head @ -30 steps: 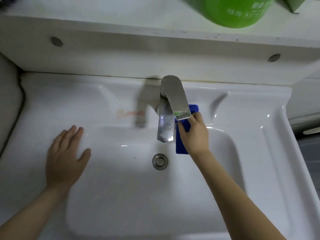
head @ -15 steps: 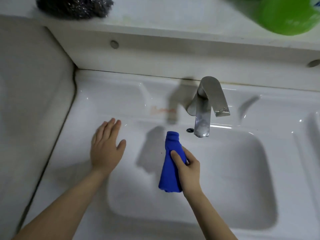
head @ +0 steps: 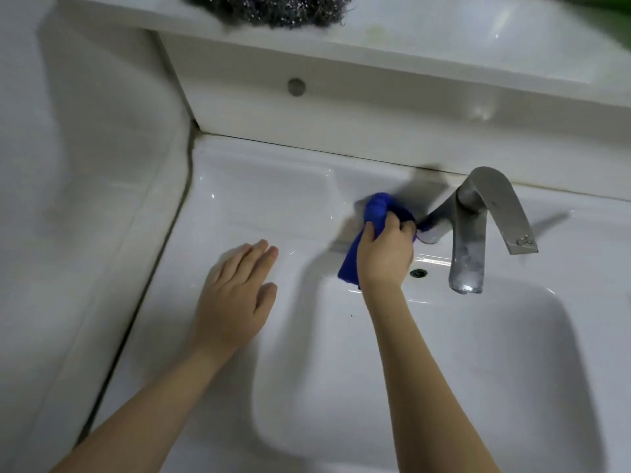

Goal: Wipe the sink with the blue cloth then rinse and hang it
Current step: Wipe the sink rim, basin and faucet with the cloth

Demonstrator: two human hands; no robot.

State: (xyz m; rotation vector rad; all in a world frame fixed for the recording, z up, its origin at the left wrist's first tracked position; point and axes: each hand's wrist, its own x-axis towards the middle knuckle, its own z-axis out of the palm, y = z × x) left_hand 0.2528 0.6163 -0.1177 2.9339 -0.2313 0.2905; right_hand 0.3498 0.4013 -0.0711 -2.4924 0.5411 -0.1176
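The white ceramic sink (head: 259, 199) fills the view, with its basin at the lower right. My right hand (head: 386, 256) grips the bunched blue cloth (head: 375, 208) and presses it on the sink's back ledge, just left of the metal faucet (head: 478, 227). Part of the cloth hangs below my hand over the basin's back rim. My left hand (head: 235, 302) lies flat with fingers spread on the sink's left ledge and holds nothing.
A small overflow hole (head: 418, 273) sits below the faucet's base. A white shelf (head: 444, 46) runs above the sink with a steel wool scrubber (head: 273, 10) on it. A tiled wall (head: 68, 199) borders the sink on the left.
My right hand has carried the cloth from the faucet's right side, across the basin, up to the back ledge left of the faucet. My left hand stayed flat on the ledge.
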